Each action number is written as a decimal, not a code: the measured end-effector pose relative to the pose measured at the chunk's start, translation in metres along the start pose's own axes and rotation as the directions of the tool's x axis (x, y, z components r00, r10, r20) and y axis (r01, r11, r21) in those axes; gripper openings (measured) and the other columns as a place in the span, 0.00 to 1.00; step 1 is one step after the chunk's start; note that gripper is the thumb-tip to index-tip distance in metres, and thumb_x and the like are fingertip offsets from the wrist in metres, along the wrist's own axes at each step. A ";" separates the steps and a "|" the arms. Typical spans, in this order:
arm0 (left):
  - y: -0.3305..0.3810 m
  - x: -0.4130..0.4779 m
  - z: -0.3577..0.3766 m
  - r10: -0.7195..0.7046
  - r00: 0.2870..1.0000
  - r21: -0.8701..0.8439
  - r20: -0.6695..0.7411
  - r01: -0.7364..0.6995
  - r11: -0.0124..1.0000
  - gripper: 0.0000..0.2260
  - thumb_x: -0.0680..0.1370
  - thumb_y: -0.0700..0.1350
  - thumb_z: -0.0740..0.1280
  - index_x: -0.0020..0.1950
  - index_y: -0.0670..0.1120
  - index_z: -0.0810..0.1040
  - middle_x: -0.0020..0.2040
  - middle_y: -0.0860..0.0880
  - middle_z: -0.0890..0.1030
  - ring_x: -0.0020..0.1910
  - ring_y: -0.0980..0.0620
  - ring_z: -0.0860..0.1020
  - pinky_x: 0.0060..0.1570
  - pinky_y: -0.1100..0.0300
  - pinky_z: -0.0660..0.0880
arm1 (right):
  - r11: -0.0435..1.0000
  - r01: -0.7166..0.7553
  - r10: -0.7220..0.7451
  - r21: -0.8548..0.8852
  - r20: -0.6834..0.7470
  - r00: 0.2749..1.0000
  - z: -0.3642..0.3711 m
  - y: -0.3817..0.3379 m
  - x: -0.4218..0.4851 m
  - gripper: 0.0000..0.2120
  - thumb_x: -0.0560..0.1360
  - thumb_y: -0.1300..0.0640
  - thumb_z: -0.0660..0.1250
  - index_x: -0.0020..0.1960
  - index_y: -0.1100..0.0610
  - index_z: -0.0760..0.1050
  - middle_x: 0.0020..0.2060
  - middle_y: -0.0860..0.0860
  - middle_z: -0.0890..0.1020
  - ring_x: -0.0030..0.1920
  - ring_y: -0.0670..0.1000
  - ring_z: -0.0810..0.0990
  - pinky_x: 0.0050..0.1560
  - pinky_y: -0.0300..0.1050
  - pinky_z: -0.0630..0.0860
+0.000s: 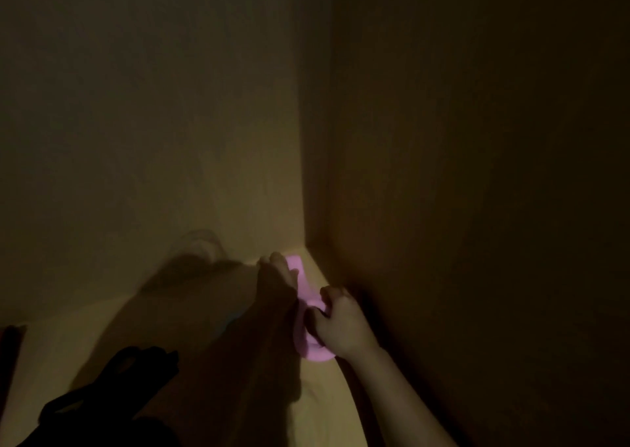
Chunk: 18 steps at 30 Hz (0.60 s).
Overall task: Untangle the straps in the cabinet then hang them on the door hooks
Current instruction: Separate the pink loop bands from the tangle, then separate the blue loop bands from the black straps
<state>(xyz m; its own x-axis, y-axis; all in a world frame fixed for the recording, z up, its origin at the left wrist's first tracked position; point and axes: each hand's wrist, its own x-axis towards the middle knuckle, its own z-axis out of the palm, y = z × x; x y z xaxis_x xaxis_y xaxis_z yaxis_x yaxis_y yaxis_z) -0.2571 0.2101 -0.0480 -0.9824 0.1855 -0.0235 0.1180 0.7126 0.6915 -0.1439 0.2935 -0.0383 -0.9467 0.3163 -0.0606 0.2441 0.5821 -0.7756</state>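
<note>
In the dim cabinet (443, 173) corner, the right hand (341, 325) clenches round a pink strap (304, 295); the left hand (275, 274) holds its far end. Black straps (136, 373) lie apart.

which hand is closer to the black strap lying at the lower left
Left. The left hand holds the pink strap up and right of the black strap; the right hand grips it farther right.

strap (308, 306) near back-r corner of cabinet (170, 105), other strap (112, 382) front-l on its floor.
</note>
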 end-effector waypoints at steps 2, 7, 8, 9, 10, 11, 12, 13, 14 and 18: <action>0.006 -0.002 0.003 -0.037 0.998 -0.021 -0.047 0.036 0.999 0.20 0.76 0.39 0.65 0.66 0.38 0.66 0.63 0.36 0.69 0.61 0.38 0.71 0.60 0.50 0.70 | 0.998 0.037 -0.037 -0.041 -0.004 0.999 -0.002 -0.001 -0.001 0.12 0.76 0.52 0.62 0.55 0.58 0.73 0.49 0.51 0.75 0.45 0.47 0.74 0.42 0.36 0.74; 0.006 -0.006 -0.005 0.019 0.996 0.058 -0.086 -0.014 0.998 0.29 0.77 0.40 0.64 0.75 0.47 0.56 0.68 0.40 0.64 0.65 0.41 0.68 0.67 0.50 0.66 | 0.962 0.112 -0.139 -0.248 -0.094 0.986 -0.009 -0.012 -0.014 0.13 0.78 0.53 0.58 0.58 0.58 0.73 0.64 0.54 0.71 0.55 0.51 0.75 0.50 0.39 0.71; 0.004 -0.008 -0.010 0.043 0.997 0.094 -0.059 -0.037 0.995 0.26 0.78 0.42 0.62 0.74 0.47 0.58 0.68 0.40 0.65 0.65 0.41 0.68 0.67 0.49 0.65 | 0.943 0.147 -0.186 -0.298 -0.108 0.977 -0.010 -0.015 -0.017 0.13 0.78 0.53 0.58 0.57 0.58 0.73 0.62 0.55 0.72 0.54 0.51 0.75 0.49 0.39 0.70; 0.002 -0.012 -0.016 0.062 0.998 0.120 -0.029 -0.058 0.991 0.23 0.78 0.43 0.61 0.73 0.47 0.60 0.67 0.40 0.67 0.65 0.41 0.69 0.67 0.49 0.66 | 0.924 0.185 -0.234 -0.336 -0.113 0.966 -0.011 -0.019 -0.020 0.13 0.78 0.53 0.57 0.56 0.58 0.74 0.58 0.55 0.73 0.52 0.51 0.74 0.48 0.39 0.69; -0.002 -0.017 -0.022 0.086 0.996 0.137 -0.007 -0.085 0.987 0.20 0.78 0.43 0.60 0.71 0.47 0.64 0.66 0.41 0.69 0.64 0.41 0.70 0.66 0.49 0.67 | 0.904 0.221 -0.278 -0.365 -0.110 0.954 -0.012 -0.022 -0.023 0.12 0.78 0.53 0.57 0.56 0.58 0.74 0.56 0.54 0.74 0.52 0.51 0.73 0.47 0.39 0.68; -0.006 -0.023 -0.028 0.112 0.994 0.143 0.011 -0.112 0.983 0.17 0.78 0.42 0.60 0.68 0.46 0.68 0.64 0.41 0.71 0.62 0.42 0.71 0.65 0.51 0.68 | 0.890 0.251 -0.309 -0.381 -0.099 0.946 -0.011 -0.026 -0.026 0.12 0.78 0.53 0.56 0.56 0.57 0.74 0.54 0.54 0.75 0.52 0.51 0.72 0.48 0.40 0.69; -0.012 -0.031 -0.034 0.140 0.990 0.146 0.027 -0.142 0.979 0.15 0.78 0.42 0.60 0.64 0.45 0.71 0.62 0.41 0.74 0.60 0.42 0.73 0.63 0.54 0.69 | 0.880 0.276 -0.332 -0.386 -0.084 0.940 -0.011 -0.029 -0.031 0.13 0.78 0.53 0.56 0.56 0.57 0.74 0.54 0.53 0.75 0.53 0.51 0.72 0.49 0.42 0.71; -0.019 -0.040 -0.039 0.166 0.985 0.151 0.045 -0.171 0.974 0.13 0.77 0.41 0.60 0.61 0.44 0.74 0.60 0.40 0.75 0.58 0.43 0.75 0.60 0.58 0.69 | 0.871 0.299 -0.349 -0.389 -0.063 0.935 -0.009 -0.033 -0.035 0.13 0.78 0.53 0.56 0.56 0.57 0.74 0.54 0.53 0.75 0.54 0.52 0.72 0.51 0.44 0.73; -0.029 -0.048 -0.045 0.200 0.978 0.155 0.062 -0.207 0.966 0.12 0.77 0.40 0.61 0.59 0.42 0.76 0.58 0.40 0.76 0.56 0.43 0.75 0.56 0.60 0.68 | 0.860 0.324 -0.368 -0.394 -0.040 0.929 -0.006 -0.037 -0.041 0.13 0.77 0.53 0.56 0.56 0.57 0.74 0.54 0.53 0.75 0.54 0.52 0.72 0.52 0.46 0.73; -0.070 -0.093 -0.081 0.425 0.902 0.179 0.075 -0.432 0.884 0.14 0.72 0.46 0.59 0.54 0.43 0.76 0.48 0.43 0.78 0.48 0.49 0.76 0.47 0.60 0.71 | 0.809 0.452 -0.449 -0.375 0.101 0.888 0.016 -0.045 -0.059 0.10 0.75 0.55 0.58 0.51 0.57 0.75 0.49 0.54 0.76 0.50 0.54 0.73 0.51 0.48 0.71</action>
<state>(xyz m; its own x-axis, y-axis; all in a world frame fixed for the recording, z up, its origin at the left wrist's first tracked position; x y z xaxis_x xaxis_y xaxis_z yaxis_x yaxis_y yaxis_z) -0.1854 0.0877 -0.0358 -0.8249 0.5213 0.2186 0.5545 0.6713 0.4918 -0.1026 0.2364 -0.0103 -0.9713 -0.0566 0.2312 -0.1519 0.8952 -0.4190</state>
